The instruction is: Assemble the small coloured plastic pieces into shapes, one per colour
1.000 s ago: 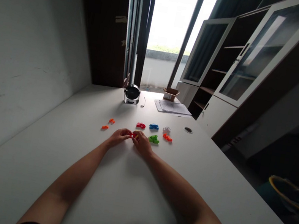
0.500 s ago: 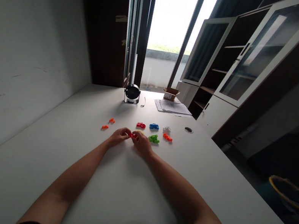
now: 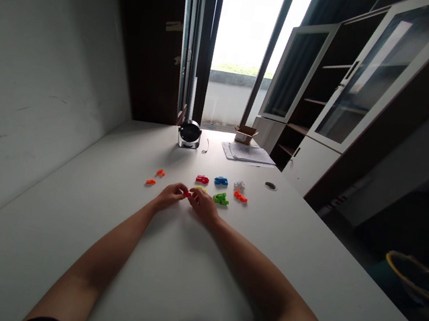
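The left hand (image 3: 169, 197) and right hand (image 3: 203, 205) are together, fingertips closed from either side on a small red plastic piece (image 3: 187, 194) just above the table (image 3: 62, 222). Its long axis seems to run side to side; neither hand is clearly nearer. A yellow plastic piece (image 3: 200, 188) lies just beyond the right hand, a green plastic piece (image 3: 221, 199) just beside it. Further ahead lie a red piece (image 3: 202, 179), a blue piece (image 3: 221, 181) and a white piece (image 3: 239, 186).
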A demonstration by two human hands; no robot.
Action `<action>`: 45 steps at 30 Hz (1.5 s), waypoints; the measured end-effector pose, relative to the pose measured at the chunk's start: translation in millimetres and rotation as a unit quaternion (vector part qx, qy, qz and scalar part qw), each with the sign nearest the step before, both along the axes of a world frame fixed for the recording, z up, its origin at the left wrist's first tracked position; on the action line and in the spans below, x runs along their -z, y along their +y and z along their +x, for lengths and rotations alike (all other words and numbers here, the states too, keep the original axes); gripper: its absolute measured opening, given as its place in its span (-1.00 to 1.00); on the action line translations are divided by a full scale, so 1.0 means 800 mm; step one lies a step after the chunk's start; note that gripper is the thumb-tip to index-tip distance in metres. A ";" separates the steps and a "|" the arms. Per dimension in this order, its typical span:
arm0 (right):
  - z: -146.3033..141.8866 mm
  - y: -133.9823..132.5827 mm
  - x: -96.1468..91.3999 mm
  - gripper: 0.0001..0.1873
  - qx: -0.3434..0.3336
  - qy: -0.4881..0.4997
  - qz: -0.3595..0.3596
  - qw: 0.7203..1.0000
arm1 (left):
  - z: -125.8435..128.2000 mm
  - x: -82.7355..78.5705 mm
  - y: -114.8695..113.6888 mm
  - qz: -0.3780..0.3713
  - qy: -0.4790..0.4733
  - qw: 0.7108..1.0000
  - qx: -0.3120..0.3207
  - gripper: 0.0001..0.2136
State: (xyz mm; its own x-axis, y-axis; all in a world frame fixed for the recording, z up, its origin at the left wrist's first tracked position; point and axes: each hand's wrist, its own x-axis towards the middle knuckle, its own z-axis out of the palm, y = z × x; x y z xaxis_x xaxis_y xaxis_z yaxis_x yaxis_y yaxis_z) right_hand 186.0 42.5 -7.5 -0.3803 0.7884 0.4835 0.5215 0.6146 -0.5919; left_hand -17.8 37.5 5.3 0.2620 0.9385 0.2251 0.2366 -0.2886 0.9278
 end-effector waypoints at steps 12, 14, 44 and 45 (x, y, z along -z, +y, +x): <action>-0.001 0.002 0.006 -0.79 0.001 -0.008 0.010 1.000 | 0.001 0.006 0.004 0.000 -0.021 1.000 -0.002 -0.79; -0.001 0.003 0.007 -0.80 0.001 -0.010 0.010 1.000 | 0.001 0.004 0.003 0.000 -0.023 1.000 -0.002 -0.79; 0.013 0.108 -0.056 -0.81 0.124 -0.231 0.025 0.965 | -0.003 0.026 0.021 0.004 -0.008 1.000 -0.017 -0.72; 0.010 0.113 -0.057 -0.81 0.120 -0.256 0.016 0.959 | -0.003 0.028 0.022 0.004 -0.006 1.000 -0.017 -0.73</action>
